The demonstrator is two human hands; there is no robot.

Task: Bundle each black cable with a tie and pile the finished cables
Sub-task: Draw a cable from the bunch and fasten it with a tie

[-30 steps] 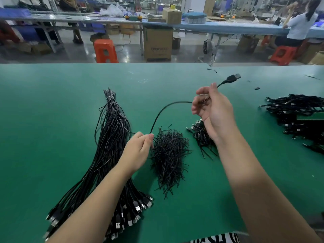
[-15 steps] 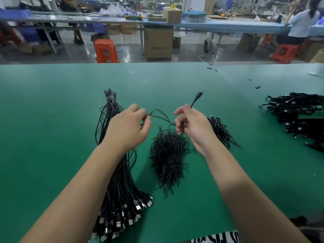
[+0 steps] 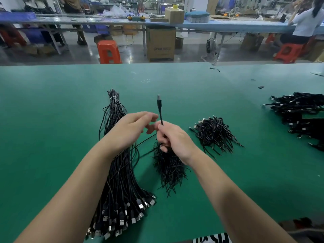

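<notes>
Both hands have drawn together since a second ago. The right hand (image 3: 172,140) grips the folded cable (image 3: 159,111), plug end upright above the ties (image 3: 169,165) on the worktop (image 3: 52,102). The left hand (image 3: 130,128), fingers curled, pinches its slack. A loose grip could let the loops spring open.
</notes>
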